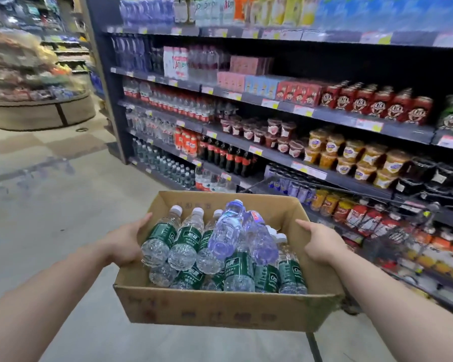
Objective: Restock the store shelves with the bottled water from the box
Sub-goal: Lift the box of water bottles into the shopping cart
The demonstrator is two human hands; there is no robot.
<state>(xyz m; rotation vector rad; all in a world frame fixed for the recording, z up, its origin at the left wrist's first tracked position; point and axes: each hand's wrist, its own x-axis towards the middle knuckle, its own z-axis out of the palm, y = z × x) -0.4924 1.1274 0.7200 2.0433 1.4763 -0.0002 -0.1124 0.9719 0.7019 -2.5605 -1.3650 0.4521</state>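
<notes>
noted: my left hand [127, 242] and right hand [322, 245] each clamp a side wall of the box [220, 309], lower centre of frame, keeping it level. the water bottles [186, 246] lie loose inside. matching stock fills the shelves [157, 163] at centre left.

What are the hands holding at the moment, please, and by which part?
Both hands hold the cardboard box of water bottles: the left hand grips its left side wall, the right hand its right side wall.
</notes>
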